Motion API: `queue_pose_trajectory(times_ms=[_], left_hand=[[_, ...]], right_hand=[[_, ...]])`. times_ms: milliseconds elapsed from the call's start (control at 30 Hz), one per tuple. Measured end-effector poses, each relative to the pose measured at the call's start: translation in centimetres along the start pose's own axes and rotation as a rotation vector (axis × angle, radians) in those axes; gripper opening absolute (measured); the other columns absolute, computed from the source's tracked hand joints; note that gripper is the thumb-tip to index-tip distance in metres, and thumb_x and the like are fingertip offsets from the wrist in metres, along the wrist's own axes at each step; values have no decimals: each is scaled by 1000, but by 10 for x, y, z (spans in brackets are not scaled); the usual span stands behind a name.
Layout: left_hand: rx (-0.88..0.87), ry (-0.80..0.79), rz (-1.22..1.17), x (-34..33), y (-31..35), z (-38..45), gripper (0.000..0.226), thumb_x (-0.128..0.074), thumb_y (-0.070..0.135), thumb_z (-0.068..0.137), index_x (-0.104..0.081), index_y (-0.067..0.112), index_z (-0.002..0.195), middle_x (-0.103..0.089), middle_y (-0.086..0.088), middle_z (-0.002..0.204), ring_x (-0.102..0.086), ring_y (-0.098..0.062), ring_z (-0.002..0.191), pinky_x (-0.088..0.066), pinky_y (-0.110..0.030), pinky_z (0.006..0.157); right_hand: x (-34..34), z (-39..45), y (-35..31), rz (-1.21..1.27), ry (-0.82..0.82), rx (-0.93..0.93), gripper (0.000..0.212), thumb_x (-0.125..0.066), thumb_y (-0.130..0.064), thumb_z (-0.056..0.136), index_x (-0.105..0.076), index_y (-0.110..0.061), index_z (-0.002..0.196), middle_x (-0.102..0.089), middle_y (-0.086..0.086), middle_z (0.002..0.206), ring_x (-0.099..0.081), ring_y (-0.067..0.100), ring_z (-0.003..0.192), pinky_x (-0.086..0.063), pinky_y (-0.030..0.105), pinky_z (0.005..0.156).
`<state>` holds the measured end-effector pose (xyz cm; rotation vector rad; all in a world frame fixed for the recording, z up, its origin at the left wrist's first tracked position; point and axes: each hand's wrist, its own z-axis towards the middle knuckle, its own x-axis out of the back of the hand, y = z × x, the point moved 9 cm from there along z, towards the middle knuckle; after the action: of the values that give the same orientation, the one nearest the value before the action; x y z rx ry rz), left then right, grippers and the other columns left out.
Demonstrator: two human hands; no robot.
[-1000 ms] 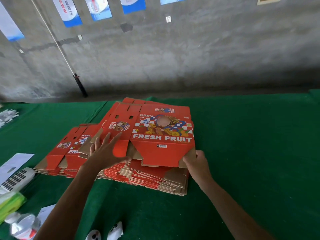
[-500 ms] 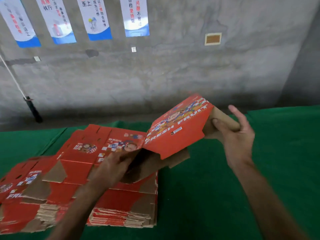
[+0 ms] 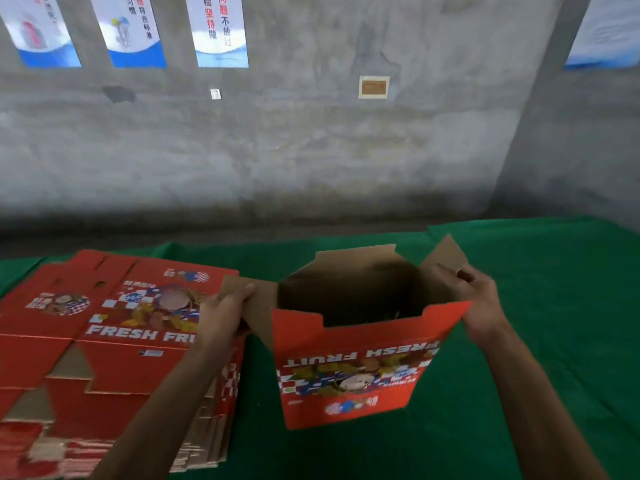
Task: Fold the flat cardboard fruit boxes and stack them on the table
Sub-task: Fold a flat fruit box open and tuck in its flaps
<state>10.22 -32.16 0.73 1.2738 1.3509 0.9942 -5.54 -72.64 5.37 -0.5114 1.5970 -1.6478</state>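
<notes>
A red "FRESH FRUIT" box (image 3: 353,368) stands opened into a tube on the green table (image 3: 540,306), its print upside down and its brown flaps up. My left hand (image 3: 223,315) grips the left brown flap. On the right, my right hand (image 3: 476,299) pinches the other brown flap at the box's corner. A thick stack of flat red boxes (image 3: 110,344) lies to the left, partly behind my left forearm.
A grey concrete wall with blue and white posters (image 3: 218,32) rises behind the table. Green cloth stretches to the right of the opened box and in front of it.
The top flat box has left the stack, swung right and been pulled open into a tube. Both hands now hold its side flaps. The view has tilted up and shifted right.
</notes>
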Motion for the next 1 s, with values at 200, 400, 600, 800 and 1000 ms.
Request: queue_pose_trajectory(times_ms=[200, 400, 600, 800, 1000], left_hand=[[-72, 323, 123, -6, -49, -1, 57, -78, 23, 87, -58, 14, 139, -68, -15, 123, -70, -28, 100, -59, -34, 67], [-402, 285, 569, -26, -74, -14, 39, -67, 23, 98, -62, 28, 137, -65, -6, 134, -62, -28, 122, -50, -40, 98], [-447, -149, 727, -54, -64, -29, 56, -35, 70, 100, -62, 32, 131, -62, 4, 132, -60, -13, 119, -50, -31, 96], [-263, -268, 339, -59, -112, -75, 85, -38, 94, 77, -38, 51, 151, -39, 31, 152, -41, 19, 132, -43, -11, 100], [-321, 39, 603, -75, -113, -49, 93, -61, 56, 93, -7, 29, 164, -14, 1, 170, -26, -11, 147, -31, -37, 114]], right_hand=[[41, 33, 82, -244, -75, -152, 11, -64, 0, 97, -70, 0, 88, -75, 13, 85, -68, 19, 73, -56, 33, 67], [61, 24, 124, -409, 71, -107, 17, -65, -13, 99, -63, -5, 84, -68, 9, 79, -58, 14, 66, -47, 29, 59], [75, 20, 118, -485, 248, -135, 29, -64, -16, 100, -52, -11, 75, -56, 6, 72, -50, 22, 66, -39, 31, 56], [78, 12, 115, -552, 334, -128, 31, -63, -11, 100, -49, -6, 73, -50, 6, 69, -46, 22, 61, -31, 31, 53], [77, 7, 113, -269, 80, -174, 6, -71, -11, 92, -75, -15, 89, -78, -4, 84, -71, 10, 75, -51, 19, 56]])
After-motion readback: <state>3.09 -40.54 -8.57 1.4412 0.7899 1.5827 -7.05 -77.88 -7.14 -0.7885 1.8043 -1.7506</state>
